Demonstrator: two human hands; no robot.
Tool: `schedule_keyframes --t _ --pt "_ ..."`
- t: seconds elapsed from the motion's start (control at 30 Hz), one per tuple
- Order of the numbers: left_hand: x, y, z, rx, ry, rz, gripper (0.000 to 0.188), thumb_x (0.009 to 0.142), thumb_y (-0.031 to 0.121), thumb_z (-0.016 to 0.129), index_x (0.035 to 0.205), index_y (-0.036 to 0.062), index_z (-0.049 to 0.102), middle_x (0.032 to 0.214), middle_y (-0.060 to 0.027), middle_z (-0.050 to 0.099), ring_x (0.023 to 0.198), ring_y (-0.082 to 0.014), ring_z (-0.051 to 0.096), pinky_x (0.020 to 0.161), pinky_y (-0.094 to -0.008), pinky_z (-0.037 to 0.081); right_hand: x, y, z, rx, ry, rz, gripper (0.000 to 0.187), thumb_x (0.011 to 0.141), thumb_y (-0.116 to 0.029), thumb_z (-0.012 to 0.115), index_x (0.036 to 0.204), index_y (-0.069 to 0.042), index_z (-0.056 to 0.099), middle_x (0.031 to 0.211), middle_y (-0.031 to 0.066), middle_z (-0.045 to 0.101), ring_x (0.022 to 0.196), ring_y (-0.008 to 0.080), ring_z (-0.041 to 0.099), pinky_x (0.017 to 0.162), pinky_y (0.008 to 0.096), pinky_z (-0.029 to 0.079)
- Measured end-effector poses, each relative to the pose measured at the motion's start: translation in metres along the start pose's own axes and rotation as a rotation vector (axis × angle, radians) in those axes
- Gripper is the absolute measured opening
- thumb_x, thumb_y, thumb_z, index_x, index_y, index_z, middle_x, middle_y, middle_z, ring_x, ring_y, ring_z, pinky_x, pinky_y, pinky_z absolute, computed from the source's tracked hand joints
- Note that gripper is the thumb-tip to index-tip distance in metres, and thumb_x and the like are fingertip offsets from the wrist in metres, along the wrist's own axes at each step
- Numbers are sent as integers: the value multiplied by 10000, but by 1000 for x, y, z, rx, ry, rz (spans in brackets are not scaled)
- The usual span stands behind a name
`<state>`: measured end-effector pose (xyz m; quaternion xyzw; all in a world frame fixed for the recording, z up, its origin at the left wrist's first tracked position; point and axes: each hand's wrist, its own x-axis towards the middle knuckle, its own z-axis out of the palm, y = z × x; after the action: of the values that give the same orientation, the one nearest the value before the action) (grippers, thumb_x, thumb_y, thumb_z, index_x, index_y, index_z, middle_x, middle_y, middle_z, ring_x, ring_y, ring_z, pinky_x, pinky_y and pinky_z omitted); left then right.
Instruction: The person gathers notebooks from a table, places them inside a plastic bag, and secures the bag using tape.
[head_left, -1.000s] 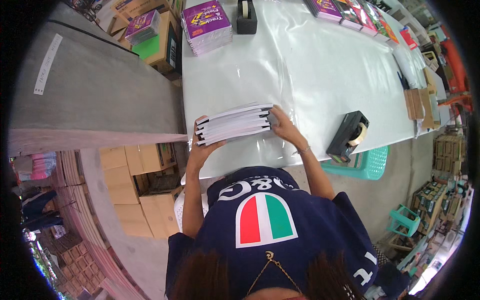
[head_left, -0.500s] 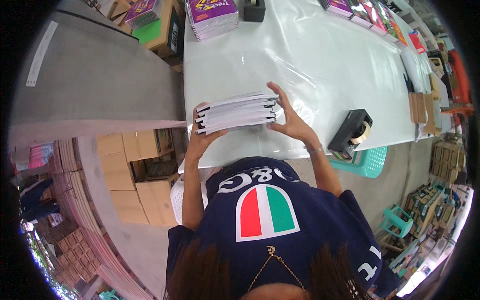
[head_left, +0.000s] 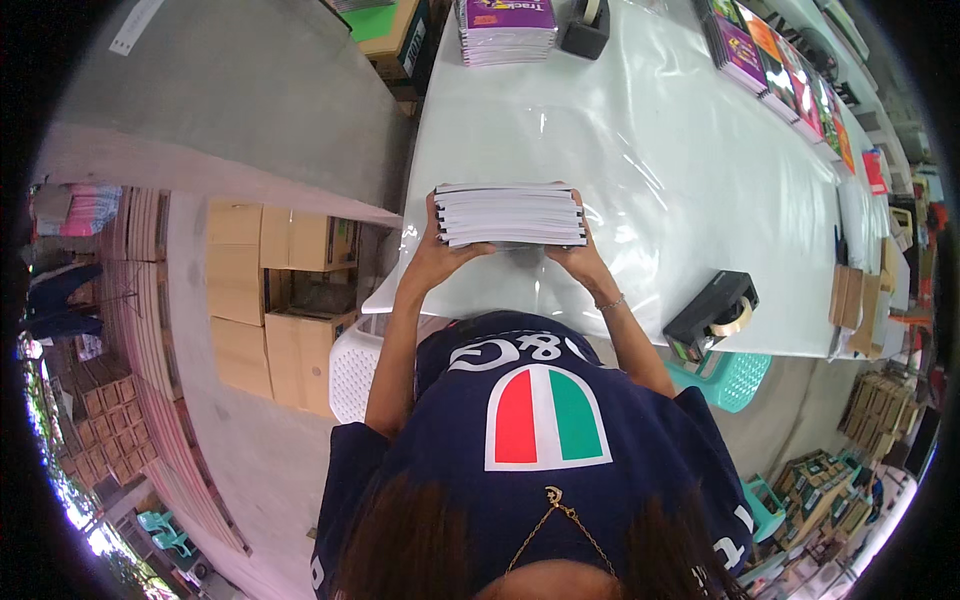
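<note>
A stack of spiral-bound notebooks [head_left: 510, 216] stands over the near part of the white covered table, its white page edges facing me. My left hand [head_left: 437, 255] grips the stack's left end, thumb along the lower edge. At the opposite end my right hand [head_left: 583, 255] is closed round the stack, thumb below and fingers up the side. The notebooks lie evenly on one another. Their covers are mostly hidden.
A black tape dispenser [head_left: 712, 315] sits at the table's near right; a second dispenser [head_left: 587, 28] is at the far side beside a purple notebook stack [head_left: 507, 32]. Colourful notebooks [head_left: 775, 75] line the far right. A grey pillar [head_left: 260, 90] borders the table's left.
My right hand, which was open beside the stack, has closed on its right end. The uneven, tilted notebooks are now level and aligned. The view has shifted slightly.
</note>
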<state>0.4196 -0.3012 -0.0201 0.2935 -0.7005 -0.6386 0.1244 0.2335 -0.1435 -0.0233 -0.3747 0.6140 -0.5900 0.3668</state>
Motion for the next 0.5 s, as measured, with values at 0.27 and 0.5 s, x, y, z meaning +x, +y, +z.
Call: schedule_keyframes --t 0.27,0.5 --pt "-7 11 -4 130 -14 -51 1010 755 254 790 1401 -22 65 1268 -175 487 1209 -232 450 1027 -330 355 -5 28 -7 -25 -22 306 951 647 115 588 1473 -101 169 1396 92 379 1267 202 384 1048 319 327" --pt "-5 1 -7 90 -139 28 947 829 197 710 1430 -23 12 1336 -183 438 1272 -247 396 1066 -329 298 -12 32 -5 215 81 370 978 727 126 558 1501 -111 9 1434 119 339 1273 224 391 1031 318 363"
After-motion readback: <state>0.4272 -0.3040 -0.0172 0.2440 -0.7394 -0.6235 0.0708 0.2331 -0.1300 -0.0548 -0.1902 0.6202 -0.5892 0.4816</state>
